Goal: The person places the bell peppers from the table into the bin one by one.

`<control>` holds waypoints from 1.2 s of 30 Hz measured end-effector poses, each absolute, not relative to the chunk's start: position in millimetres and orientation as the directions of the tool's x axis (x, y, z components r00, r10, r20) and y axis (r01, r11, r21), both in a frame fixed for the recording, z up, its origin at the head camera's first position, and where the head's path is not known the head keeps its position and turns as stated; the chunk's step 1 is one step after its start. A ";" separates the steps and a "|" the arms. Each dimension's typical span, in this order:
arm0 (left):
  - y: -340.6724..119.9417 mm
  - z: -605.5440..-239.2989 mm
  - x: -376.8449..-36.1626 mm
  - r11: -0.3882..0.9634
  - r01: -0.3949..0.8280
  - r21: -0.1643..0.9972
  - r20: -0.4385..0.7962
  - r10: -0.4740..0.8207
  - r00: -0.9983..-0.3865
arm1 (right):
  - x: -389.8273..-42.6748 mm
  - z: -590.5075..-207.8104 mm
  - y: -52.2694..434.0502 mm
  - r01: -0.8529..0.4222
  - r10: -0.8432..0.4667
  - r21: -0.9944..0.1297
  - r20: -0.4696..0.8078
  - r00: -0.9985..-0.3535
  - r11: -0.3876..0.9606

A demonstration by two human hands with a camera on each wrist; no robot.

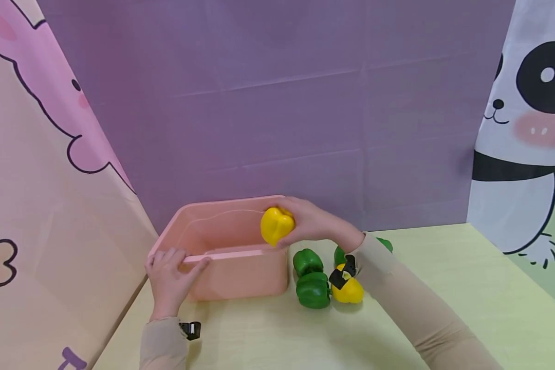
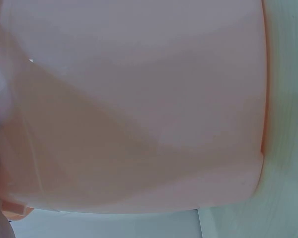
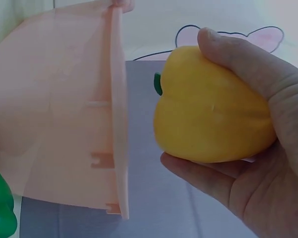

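Purple backdrop [image 1: 282,103], and the left hand [image 1: 170,277] seemingly grips the pink bin [image 1: 240,275] by its rim, steadying it; right hand [image 1: 309,221] clasps a yellow pepper [image 1: 275,226].

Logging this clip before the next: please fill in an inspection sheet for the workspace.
Surface: pale table.
Job's things: pink bin; held yellow pepper above the rim, at the right end; green peppers and second yellow pepper on the table, right of the bin.
Clutter: nothing seen.
Grippers: left hand holds the near-left rim; right hand grips the held yellow pepper.
Cables: nothing seen.
Surroundings: purple backdrop behind; cartoon-printed panels both sides.
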State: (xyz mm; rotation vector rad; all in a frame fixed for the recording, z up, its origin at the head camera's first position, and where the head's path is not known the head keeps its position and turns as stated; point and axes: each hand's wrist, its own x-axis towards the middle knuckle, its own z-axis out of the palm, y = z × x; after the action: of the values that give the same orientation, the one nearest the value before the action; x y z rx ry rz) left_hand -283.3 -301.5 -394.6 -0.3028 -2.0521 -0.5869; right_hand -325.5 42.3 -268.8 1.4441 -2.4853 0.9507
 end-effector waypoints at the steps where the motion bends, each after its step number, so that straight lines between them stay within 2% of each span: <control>1: -301.6 -394.7 -284.0 0.854 0.436 0.284 0.853 -0.018 -0.521 | -327.7 -268.9 41.3 -0.814 -0.744 -0.460 0.387 -0.544 0.355; 9: -301.6 -393.2 -284.4 0.860 0.426 0.280 0.851 -0.017 -0.526 | -343.9 -274.5 31.5 -0.771 -0.716 -0.478 0.347 -0.605 0.420; 13: -304.0 -391.5 -284.6 0.861 0.424 0.281 0.851 -0.019 -0.525 | -349.6 -275.7 24.0 -0.759 -0.709 -0.498 0.343 -0.616 0.419; 20: -307.2 -394.9 -284.7 0.862 0.412 0.294 0.842 -0.029 -0.539 | -356.2 -279.5 12.4 -0.767 -0.718 -0.501 0.347 -0.603 0.402; 28: -307.6 -398.0 -283.0 0.866 0.410 0.285 0.847 -0.028 -0.530 | -359.3 -285.4 2.4 -0.752 -0.720 -0.500 0.315 -0.619 0.429; 36: -307.8 -396.8 -284.6 0.868 0.406 0.286 0.846 -0.030 -0.533 | -367.7 -292.2 -5.7 -0.777 -0.756 -0.513 0.323 -0.570 0.366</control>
State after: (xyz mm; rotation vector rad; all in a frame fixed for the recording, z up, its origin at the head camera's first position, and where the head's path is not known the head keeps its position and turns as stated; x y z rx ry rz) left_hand -284.6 -307.8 -396.8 -0.2728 -2.0686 -0.5672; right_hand -367.7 -5.7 -292.2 1.4418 -2.5699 0.9927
